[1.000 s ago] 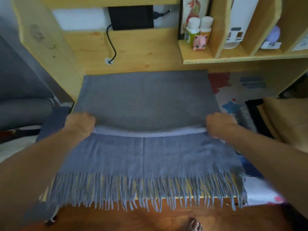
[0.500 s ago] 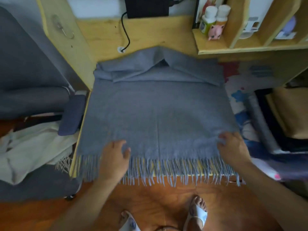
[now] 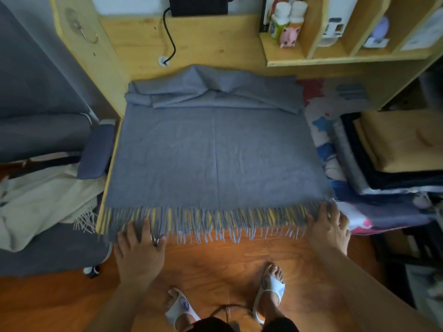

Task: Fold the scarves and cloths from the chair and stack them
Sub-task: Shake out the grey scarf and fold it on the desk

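A grey fringed scarf (image 3: 215, 159) lies spread flat on the wooden desk (image 3: 191, 44), its far end bunched in folds against the back panel and its fringe hanging over the front edge. My left hand (image 3: 139, 245) rests with straight fingers on the fringe at the near left corner. My right hand (image 3: 328, 226) lies with spread fingers on the fringe at the near right corner. Folded cloths (image 3: 393, 149), tan on top of dark ones, are stacked at the right. A cream cloth (image 3: 36, 200) lies on the grey chair (image 3: 48, 250) at the left.
A wooden shelf (image 3: 335, 56) with bottles and a pink figure stands at the back right. A black cable (image 3: 171, 41) runs down into a hole in the desk. A patterned mat (image 3: 321, 111) covers the desk's right part. My sandalled feet (image 3: 268, 288) stand on the wooden floor.
Both hands drew the scarf's folded edge toward me, let it go, and slid down onto the fringe at the front edge. The far end bunched up against the back panel.
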Motion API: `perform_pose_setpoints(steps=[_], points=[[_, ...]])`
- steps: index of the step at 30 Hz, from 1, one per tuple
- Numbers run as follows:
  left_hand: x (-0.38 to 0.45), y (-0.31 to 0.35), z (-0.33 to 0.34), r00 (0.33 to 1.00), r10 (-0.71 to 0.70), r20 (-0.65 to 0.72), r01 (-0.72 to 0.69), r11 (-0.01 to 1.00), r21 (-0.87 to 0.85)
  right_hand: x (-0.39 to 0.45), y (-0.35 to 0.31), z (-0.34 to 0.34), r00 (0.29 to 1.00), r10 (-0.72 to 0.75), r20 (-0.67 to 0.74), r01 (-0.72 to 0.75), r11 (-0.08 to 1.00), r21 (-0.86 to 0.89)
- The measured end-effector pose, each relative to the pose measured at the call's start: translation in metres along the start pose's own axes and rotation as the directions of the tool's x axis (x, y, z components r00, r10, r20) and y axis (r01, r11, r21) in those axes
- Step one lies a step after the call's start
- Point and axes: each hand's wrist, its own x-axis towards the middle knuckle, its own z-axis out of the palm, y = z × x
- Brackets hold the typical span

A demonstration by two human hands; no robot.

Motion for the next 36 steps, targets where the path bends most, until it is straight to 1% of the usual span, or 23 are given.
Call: perform_pose_setpoints(steps=[2,3,4,5,6,7,8,9,10,11,13,15,17,19,21,22,25,27,29,31,32,34,36], points=[[-0.007,-0.006,0.003,0.989,-0.080,-0.121,0.054,0.978,-0.201,-0.010,0.004,-0.003,0.989,0.105,-0.109,-0.083,0.978,0.191],[-0.009,-0.006,0.002,0.978,-0.160,-0.133,0.105,0.932,-0.346,-0.015,0.007,-0.004,0.969,0.189,-0.159,-0.132,0.941,0.312],[-0.010,-0.003,-0.003,0.966,-0.249,-0.074,0.179,0.844,-0.505,-0.017,0.010,-0.005,0.942,0.292,-0.165,-0.196,0.879,0.435],[-0.012,0.002,-0.005,0.952,-0.303,0.052,0.262,0.711,-0.653,-0.018,0.016,-0.007,0.911,0.395,-0.118,-0.277,0.798,0.536],[-0.014,0.011,-0.008,0.919,-0.319,0.231,0.379,0.556,-0.740,-0.016,0.020,-0.006,0.887,0.460,-0.046,-0.347,0.728,0.591],[-0.018,0.023,-0.009,0.860,-0.288,0.422,0.507,0.378,-0.775,-0.014,0.026,-0.007,0.877,0.480,0.025,-0.394,0.686,0.612],[-0.024,0.034,-0.006,0.792,-0.242,0.560,0.609,0.271,-0.745,-0.011,0.029,-0.007,0.883,0.459,0.096,-0.415,0.670,0.615],[-0.030,0.044,-0.003,0.746,-0.186,0.640,0.665,0.252,-0.703,-0.008,0.030,-0.006,0.890,0.427,0.158,-0.427,0.664,0.613],[-0.040,0.057,0.001,0.725,-0.148,0.673,0.680,0.312,-0.663,-0.004,0.032,-0.007,0.891,0.412,0.189,-0.435,0.658,0.615],[-0.045,0.066,0.007,0.720,-0.137,0.681,0.676,0.361,-0.642,-0.002,0.031,-0.006,0.885,0.415,0.212,-0.449,0.637,0.626],[-0.063,0.087,0.009,0.725,-0.109,0.680,0.646,0.448,-0.618,-0.002,0.036,-0.006,0.854,0.473,0.216,-0.493,0.603,0.628],[-0.078,0.105,0.007,0.701,-0.067,0.710,0.642,0.494,-0.587,-0.004,0.046,-0.005,0.834,0.531,0.150,-0.502,0.616,0.607],[-0.088,0.118,0.004,0.684,-0.048,0.728,0.636,0.529,-0.563,-0.006,0.055,-0.008,0.834,0.551,0.036,-0.454,0.647,0.613],[-0.093,0.126,0.004,0.710,-0.022,0.703,0.577,0.589,-0.565,-0.002,0.058,-0.016,0.876,0.480,-0.051,-0.358,0.717,0.598],[-0.096,0.141,0.002,0.744,0.002,0.669,0.508,0.648,-0.567,0.007,0.064,-0.021,0.943,0.329,-0.052,-0.246,0.793,0.558],[-0.095,0.150,0.002,0.761,0.001,0.649,0.486,0.662,-0.571,0.013,0.067,-0.022,0.961,0.274,-0.031,-0.217,0.821,0.529],[-0.097,0.181,-0.002,0.778,-0.008,0.628,0.475,0.661,-0.581,0.023,0.076,-0.024,0.970,0.242,0.034,-0.231,0.862,0.451],[-0.104,0.205,-0.002,0.778,0.021,0.627,0.469,0.645,-0.604,0.021,0.083,-0.027,0.972,0.230,0.049,-0.228,0.865,0.446],[-0.115,0.229,-0.003,0.783,0.080,0.616,0.423,0.657,-0.624,0.016,0.086,-0.036,0.975,0.213,0.065,-0.219,0.868,0.446],[-0.129,0.253,0.003,0.800,0.156,0.580,0.333,0.689,-0.644,0.013,0.092,-0.045,0.977,0.173,0.123,-0.209,0.882,0.423],[-0.135,0.267,0.005,0.812,0.204,0.547,0.256,0.718,-0.647,0.013,0.094,-0.051,0.979,0.150,0.142,-0.196,0.886,0.420],[-0.144,0.289,0.007,0.815,0.300,0.497,0.106,0.766,-0.635,0.021,0.090,-0.063,0.986,0.131,0.103,-0.165,0.868,0.469],[-0.148,0.310,0.006,0.808,0.336,0.483,0.045,0.783,-0.621,0.043,0.079,-0.074,0.988,0.130,0.079,-0.152,0.854,0.498]])
